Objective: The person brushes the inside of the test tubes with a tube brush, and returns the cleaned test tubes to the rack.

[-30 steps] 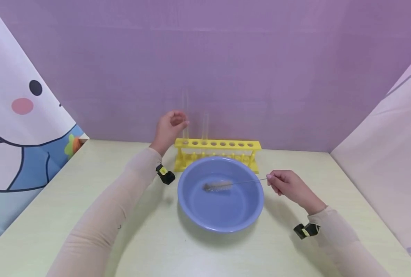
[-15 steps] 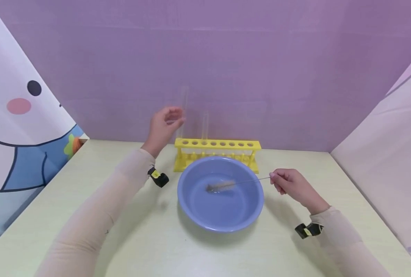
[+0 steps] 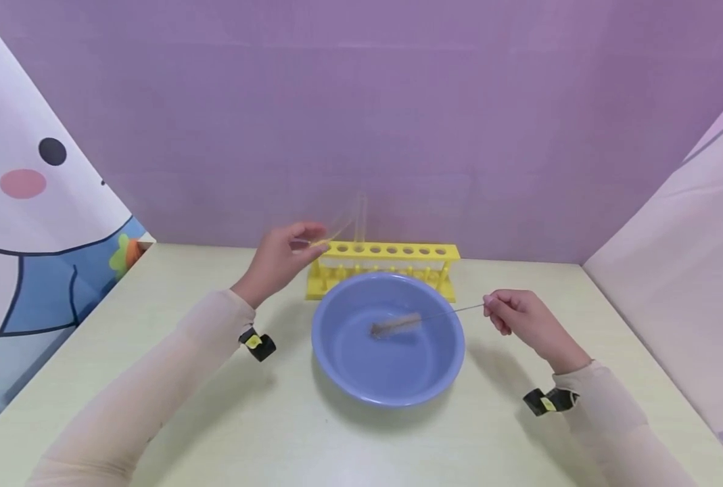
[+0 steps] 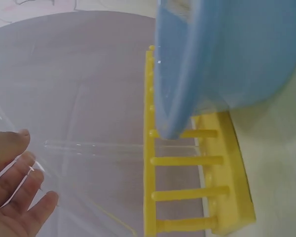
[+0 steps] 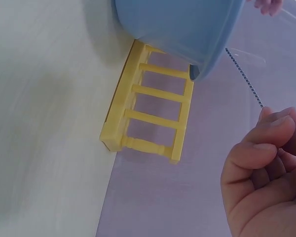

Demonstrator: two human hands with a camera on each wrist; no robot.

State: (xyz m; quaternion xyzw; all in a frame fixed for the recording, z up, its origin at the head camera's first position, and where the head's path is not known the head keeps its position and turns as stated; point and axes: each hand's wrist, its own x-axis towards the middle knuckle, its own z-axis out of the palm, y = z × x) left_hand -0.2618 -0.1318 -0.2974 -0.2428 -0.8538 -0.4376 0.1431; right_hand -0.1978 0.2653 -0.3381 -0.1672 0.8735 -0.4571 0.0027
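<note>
Brush, the nearer of the two things you hold, runs out from your right hand, its thin wire handle pinched at the end between your thumb and bent forefinger while your other fingers curl in. Its bristles lie well apart from those fingertips, slanting over the inside of the blue bowl; you cannot tell whether they touch the bottom. Your bowl sits on the pale table, between your two hands.

Farther off, your left hand holds a clear glass tube between the thumb and fingers, which are only slightly parted around it. That tube lies tilted across your grip, one end sticking out past your fingertips and the other passing back beyond the thumb.

Just behind your bowl stands the yellow rack, its front partly hidden by the bowl's rim. Your left fingertips are close to its left end; you cannot tell whether they touch it. A second tube stands upright in a hole toward that end. Behind everything rises a purple backdrop.
</note>
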